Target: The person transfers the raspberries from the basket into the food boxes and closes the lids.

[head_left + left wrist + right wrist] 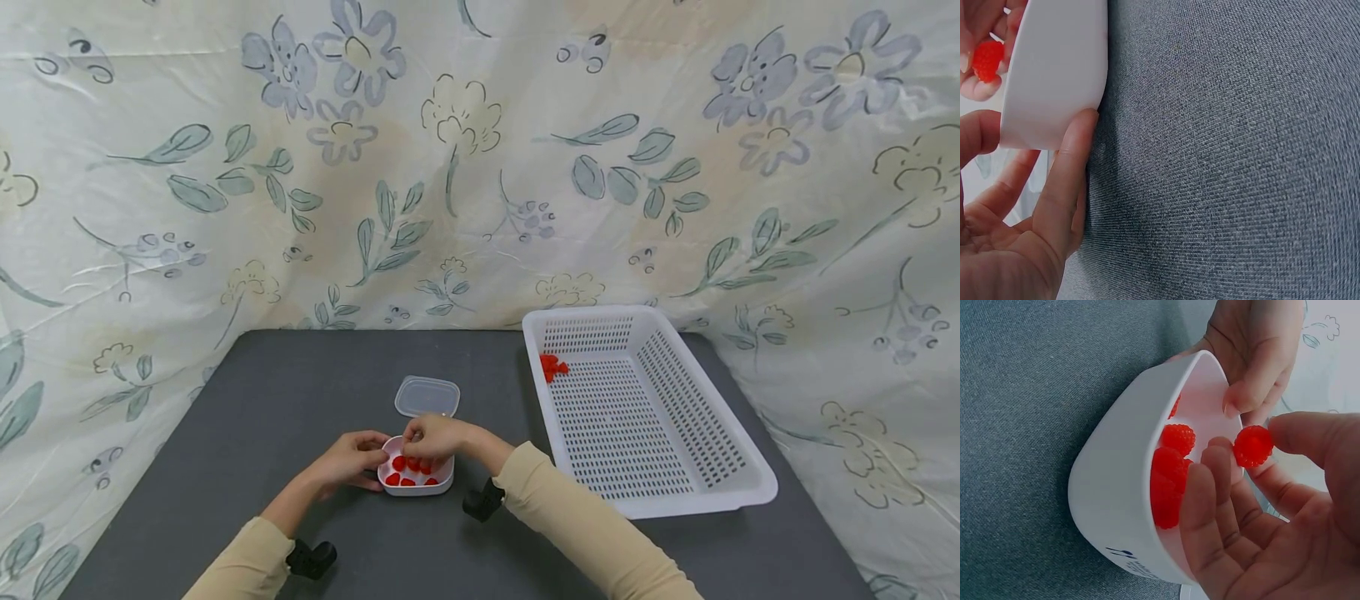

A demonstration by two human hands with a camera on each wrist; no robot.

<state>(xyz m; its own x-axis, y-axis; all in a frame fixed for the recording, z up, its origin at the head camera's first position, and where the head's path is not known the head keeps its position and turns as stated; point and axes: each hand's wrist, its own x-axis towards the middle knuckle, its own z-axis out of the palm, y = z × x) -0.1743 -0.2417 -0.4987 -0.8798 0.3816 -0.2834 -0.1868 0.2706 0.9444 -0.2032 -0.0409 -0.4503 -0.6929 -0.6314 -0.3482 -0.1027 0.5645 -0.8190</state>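
You have a berry (1254, 447) pinched at the fingertips of your right hand (437, 439), just above the rim of the box (416, 491). The hold is light, the thumb on 1 side, so the likeliest mishap is a slip: roll the thumb or press too hard, and the berry could pop sideways onto the table (315, 375) instead of dropping in. It looks soft, and a hard squeeze might also deform it.

Your left hand (348, 458) grips the box at its left end, the thumb at the rim and a finger low on the wall. If that hold loosens while your right fingers brush the opposite wall, the box could skid or tip. At least 5 loose berries (399, 462) lie inside, and a knock from your knuckles could shift them.

The lid (427, 397) lies flat beyond the box, close behind your right hand; a careless lift could nudge it. To the right stands the basket (693, 506), with a small red cluster (550, 367) at its far left corner. Your right sleeve (585, 517) passes near its front edge, so a wide elbow swing might catch it.
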